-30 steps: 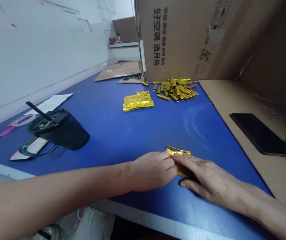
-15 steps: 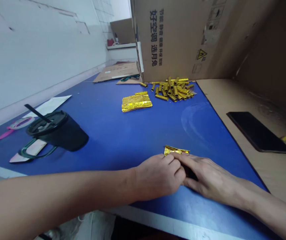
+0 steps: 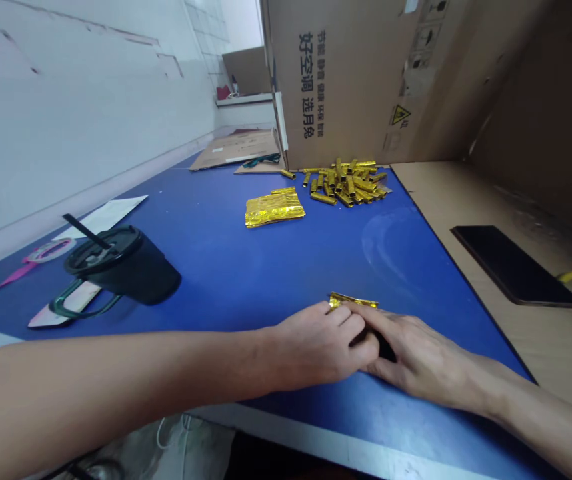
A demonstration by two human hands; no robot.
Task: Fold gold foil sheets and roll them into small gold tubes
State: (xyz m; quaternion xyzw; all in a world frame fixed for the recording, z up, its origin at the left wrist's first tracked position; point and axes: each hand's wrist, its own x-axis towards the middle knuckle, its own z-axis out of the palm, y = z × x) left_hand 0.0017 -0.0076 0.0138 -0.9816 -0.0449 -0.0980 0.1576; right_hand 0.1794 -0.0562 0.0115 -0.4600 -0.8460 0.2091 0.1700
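Observation:
My left hand (image 3: pixel 329 343) is closed, its fingers curled at the near edge of a piece of gold foil paper (image 3: pixel 353 301) on the blue table. My right hand (image 3: pixel 411 350) meets it from the other side, fingers closed over the same foil. Only the foil's far strip shows; the rest is hidden under both hands. Farther off lies a flat stack of gold foil sheets (image 3: pixel 275 208). Behind it, to the right, is a pile of small rolled gold foil tubes (image 3: pixel 349 183).
A dark lidded mug (image 3: pixel 136 267) with a straw stands at the left, with a tape roll (image 3: pixel 51 251) and paper (image 3: pixel 106 217) around it. A large cardboard box (image 3: pixel 356 80) rises behind the tubes. A black phone (image 3: pixel 513 265) lies on cardboard at the right.
My left fingers have shifted slightly to the right against my right hand. The view has tilted a little; the foil sheets and tubes lie where they were.

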